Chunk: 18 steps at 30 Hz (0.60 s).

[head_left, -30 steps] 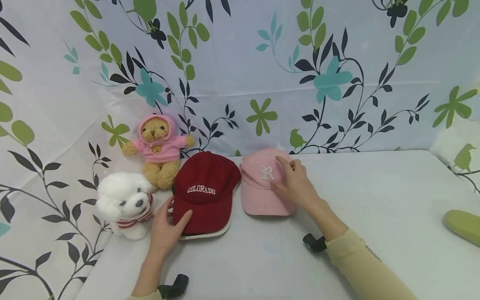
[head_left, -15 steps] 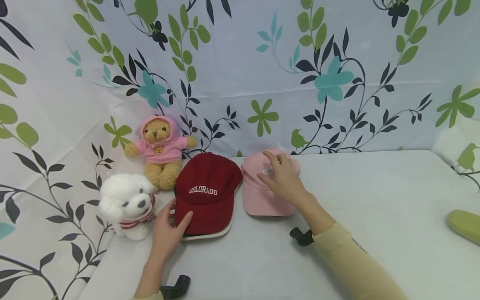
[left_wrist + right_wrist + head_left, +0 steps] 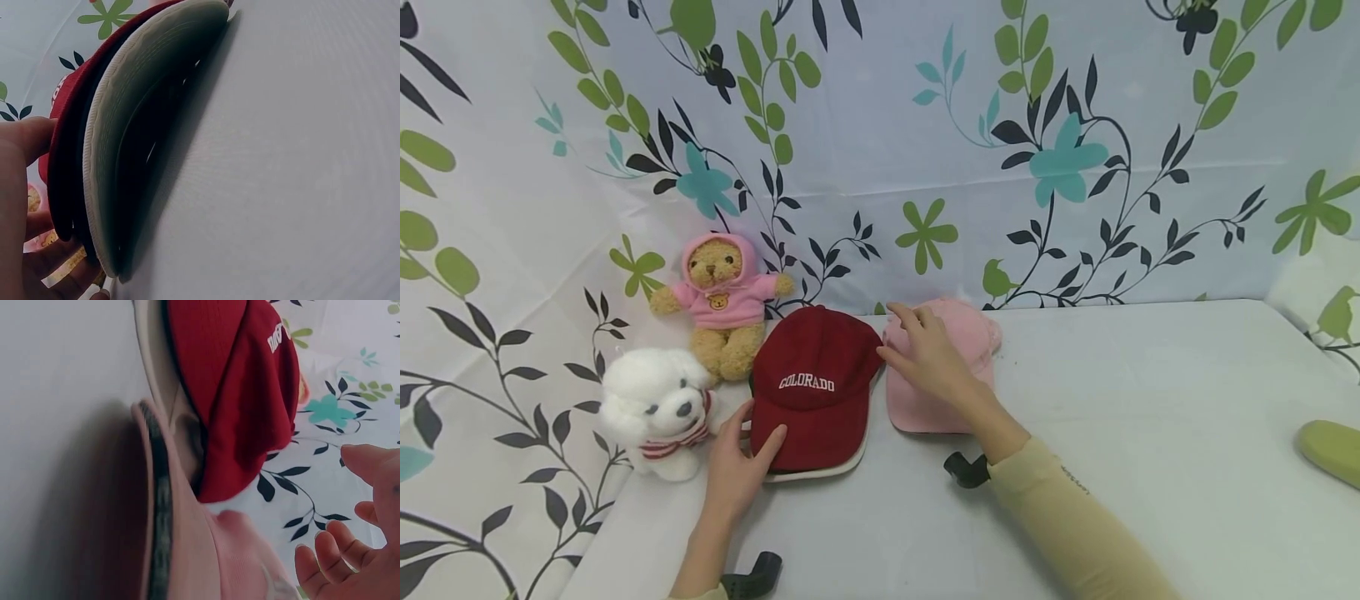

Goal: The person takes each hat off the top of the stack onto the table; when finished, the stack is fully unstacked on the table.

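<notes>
A red cap (image 3: 808, 350) lettered COLORADO lies on the white table, stacked over a dark cap (image 3: 79, 156) and a cream-brimmed cap (image 3: 100, 144). My left hand (image 3: 733, 475) grips the stack's left side at the brims, thumb on the red brim and fingers along the edge. To the right is a pink cap (image 3: 966, 321), partly hidden behind my right hand (image 3: 928, 354). That hand hovers over it with fingers spread, fingertips pointing to the red cap's right side. Nothing is between the right fingers in the right wrist view.
A white plush dog (image 3: 655, 408) with a striped scarf sits left of the stack. Behind it, a teddy bear (image 3: 722, 300) in a pink hoodie leans on the patterned cloth backdrop (image 3: 850, 125). A green object (image 3: 1330, 452) lies at the table's right edge.
My right hand has moved left across the pink cap, toward the red one. The left hand keeps its hold, and the caps stay where they were.
</notes>
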{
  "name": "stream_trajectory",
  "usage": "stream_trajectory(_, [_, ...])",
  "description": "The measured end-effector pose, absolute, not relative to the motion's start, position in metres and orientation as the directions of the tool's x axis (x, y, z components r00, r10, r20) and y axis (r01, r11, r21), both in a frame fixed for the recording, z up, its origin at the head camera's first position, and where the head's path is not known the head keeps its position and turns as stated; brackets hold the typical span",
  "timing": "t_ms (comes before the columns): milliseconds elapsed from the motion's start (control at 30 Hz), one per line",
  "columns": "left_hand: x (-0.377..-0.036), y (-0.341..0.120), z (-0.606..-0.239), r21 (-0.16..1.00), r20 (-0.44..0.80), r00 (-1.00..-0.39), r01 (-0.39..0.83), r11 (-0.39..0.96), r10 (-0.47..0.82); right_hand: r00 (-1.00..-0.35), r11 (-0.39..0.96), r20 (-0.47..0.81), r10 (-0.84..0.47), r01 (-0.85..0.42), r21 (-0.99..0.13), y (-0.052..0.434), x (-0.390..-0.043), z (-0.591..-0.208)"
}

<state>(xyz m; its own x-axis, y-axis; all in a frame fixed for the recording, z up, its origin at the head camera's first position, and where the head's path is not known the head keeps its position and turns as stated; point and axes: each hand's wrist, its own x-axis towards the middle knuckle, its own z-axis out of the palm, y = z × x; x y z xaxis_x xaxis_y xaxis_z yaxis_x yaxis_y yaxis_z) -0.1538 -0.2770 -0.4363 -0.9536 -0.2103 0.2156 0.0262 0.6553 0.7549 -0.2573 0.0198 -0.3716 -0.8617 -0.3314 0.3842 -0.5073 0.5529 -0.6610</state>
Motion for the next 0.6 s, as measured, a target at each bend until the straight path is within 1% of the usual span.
stream_trajectory(133, [-0.153,-0.275,-0.437,0.750,0.243,-0.946,0.045,0.659,-0.212,-0.849,0.518,0.400,-0.345,-0.528,-0.673,0.009,-0.260,-0.375])
stream_trajectory(267, [-0.153,-0.275,-0.439,0.753,0.264,-0.942,0.065,0.654,-0.210,-0.845,0.517,0.403,-0.352,-0.534,-0.669,-0.001,-0.264,-0.380])
stream_trajectory(600, [-0.153,-0.278,-0.439,0.776,0.219,-0.952,0.037,0.630,-0.214,-0.845,0.490,0.402,-0.353,-0.533,-0.690,-0.023,-0.273,-0.385])
